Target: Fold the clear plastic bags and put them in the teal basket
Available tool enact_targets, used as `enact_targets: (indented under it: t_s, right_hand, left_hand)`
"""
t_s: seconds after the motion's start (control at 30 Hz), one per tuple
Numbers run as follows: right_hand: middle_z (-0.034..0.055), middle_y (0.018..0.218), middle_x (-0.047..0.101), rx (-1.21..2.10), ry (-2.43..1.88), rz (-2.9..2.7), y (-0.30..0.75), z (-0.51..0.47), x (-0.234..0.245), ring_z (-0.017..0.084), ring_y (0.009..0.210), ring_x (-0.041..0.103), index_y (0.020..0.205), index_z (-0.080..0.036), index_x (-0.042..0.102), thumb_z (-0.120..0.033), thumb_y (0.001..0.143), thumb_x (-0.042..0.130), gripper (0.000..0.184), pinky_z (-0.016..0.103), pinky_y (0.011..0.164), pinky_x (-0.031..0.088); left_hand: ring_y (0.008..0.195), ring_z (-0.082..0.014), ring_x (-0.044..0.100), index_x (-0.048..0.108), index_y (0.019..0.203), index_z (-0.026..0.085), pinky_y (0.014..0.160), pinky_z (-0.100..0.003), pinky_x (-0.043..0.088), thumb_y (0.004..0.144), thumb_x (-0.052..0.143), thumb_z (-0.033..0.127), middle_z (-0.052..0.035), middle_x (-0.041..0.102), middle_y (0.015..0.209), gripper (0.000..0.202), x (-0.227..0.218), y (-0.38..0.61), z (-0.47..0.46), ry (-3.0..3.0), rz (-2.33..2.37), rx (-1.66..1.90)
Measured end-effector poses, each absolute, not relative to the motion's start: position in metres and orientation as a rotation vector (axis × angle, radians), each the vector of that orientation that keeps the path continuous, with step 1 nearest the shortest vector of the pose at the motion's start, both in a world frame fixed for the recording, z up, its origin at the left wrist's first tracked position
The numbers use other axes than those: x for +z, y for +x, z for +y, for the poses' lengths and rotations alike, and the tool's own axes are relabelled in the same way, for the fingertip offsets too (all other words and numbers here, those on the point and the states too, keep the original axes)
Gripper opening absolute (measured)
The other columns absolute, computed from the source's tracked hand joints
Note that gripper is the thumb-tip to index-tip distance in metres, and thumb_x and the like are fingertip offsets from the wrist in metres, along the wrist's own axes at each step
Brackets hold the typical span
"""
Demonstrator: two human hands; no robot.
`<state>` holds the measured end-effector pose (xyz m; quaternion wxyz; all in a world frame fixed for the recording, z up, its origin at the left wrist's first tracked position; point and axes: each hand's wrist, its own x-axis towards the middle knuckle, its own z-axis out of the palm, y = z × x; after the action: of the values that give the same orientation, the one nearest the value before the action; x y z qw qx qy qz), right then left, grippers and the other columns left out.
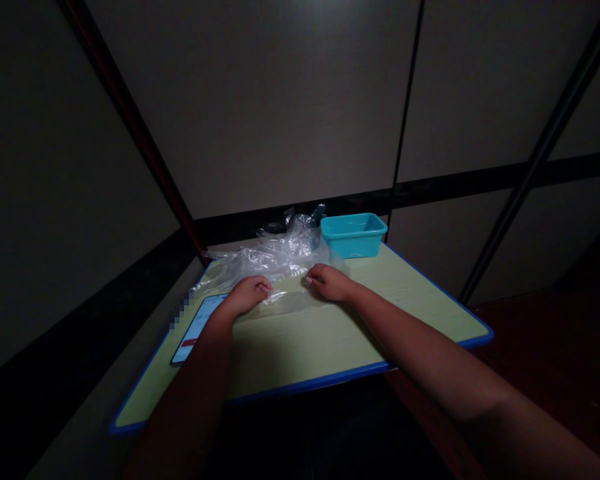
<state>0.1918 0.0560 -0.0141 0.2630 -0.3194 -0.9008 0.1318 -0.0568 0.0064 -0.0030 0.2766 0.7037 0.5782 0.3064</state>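
A flat strip of clear plastic bag lies on the table in front of me, stretched between my two hands. My left hand is closed, its fingertips pinching the bag near its left side. On the right side, my right hand has thumb and fingers pressed together on the same bag. Just beyond both hands, more crumpled clear plastic is heaped up; whether it is one piece with the strip I cannot tell.
The small pale yellow table has a blue edge. A turquoise plastic basket stands at its back right. A phone with a lit screen lies by my left forearm. Panelled walls rise behind and to the left.
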Motion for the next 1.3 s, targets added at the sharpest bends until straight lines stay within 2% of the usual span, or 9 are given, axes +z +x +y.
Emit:
enact_targets:
  t_s: [0.2,0.4,0.57,0.67,0.8,1.13,1.3]
  right_hand:
    - [0.0098,0.095,0.066,0.571,-0.63,-2.43,0.185,0.046,-0.015,0.018,0.09,0.057,0.095,-0.011,0.066,-0.017,0.082,0.049,0.022,0.029,0.084,0.042]
    - [0.009,0.114,0.062,0.813,-0.581,-2.403,0.184,0.044,-0.02,0.018,0.107,0.054,0.101,-0.014,0.065,-0.012,0.081,0.046,0.028,0.033,0.095,0.037]
    - [0.0083,0.109,0.066,1.068,-0.529,-2.396,0.179,0.044,-0.029,0.015,0.105,0.057,0.112,-0.013,0.057,-0.006,0.08,0.041,0.037,0.036,0.098,0.036]
    - [0.009,0.109,0.066,1.095,-0.547,-2.399,0.177,0.044,-0.032,0.014,0.106,0.057,0.112,-0.013,0.056,-0.005,0.079,0.04,0.037,0.036,0.098,0.036]
    - [0.0108,0.111,0.064,1.125,-0.535,-2.389,0.177,0.043,-0.031,0.015,0.105,0.057,0.109,-0.013,0.057,-0.006,0.079,0.042,0.034,0.036,0.097,0.037]
    - [0.0091,0.11,0.065,1.144,-0.551,-2.396,0.179,0.042,-0.028,0.015,0.103,0.058,0.107,-0.014,0.059,-0.013,0.082,0.047,0.028,0.035,0.096,0.038]
    - [0.0102,0.11,0.065,1.121,-0.562,-2.409,0.179,0.041,-0.027,0.016,0.102,0.059,0.106,-0.013,0.06,-0.014,0.083,0.045,0.028,0.034,0.094,0.04]
  left_hand:
    - [0.063,-0.0156,0.054,0.063,0.069,0.014,0.06,-0.025,0.039,0.058,0.061,0.038,-0.0005,0.06,0.063,0.026,-0.004,-0.054,0.006,1.878,1.559,0.806]
    - [0.06,-0.014,0.052,0.062,0.07,0.015,0.056,-0.024,0.039,0.056,0.06,0.026,0.0017,0.056,0.059,0.018,-0.006,-0.054,0.007,1.879,1.526,0.794]
    - [0.061,-0.0139,0.054,0.063,0.071,0.015,0.057,-0.023,0.04,0.057,0.059,0.022,0.0015,0.058,0.06,0.017,-0.008,-0.055,0.007,1.914,1.531,0.772]
    - [0.061,-0.0147,0.055,0.066,0.075,0.015,0.056,-0.024,0.04,0.057,0.058,0.022,0.0006,0.06,0.061,0.02,-0.008,-0.055,0.008,1.917,1.579,0.763]
    - [0.068,-0.0171,0.058,0.069,0.079,0.015,0.062,-0.025,0.043,0.059,0.06,0.024,-0.0018,0.066,0.069,0.024,-0.007,-0.054,0.008,1.973,1.589,0.726]
    - [0.075,-0.0192,0.063,0.073,0.073,0.017,0.071,-0.027,0.046,0.063,0.063,0.027,-0.0056,0.072,0.079,0.017,0.001,-0.052,0.004,2.056,1.494,0.694]
    - [0.074,-0.0204,0.063,0.074,0.07,0.018,0.07,-0.028,0.046,0.062,0.064,0.026,-0.0056,0.072,0.076,0.015,0.007,-0.048,0.0,2.054,1.501,0.68]
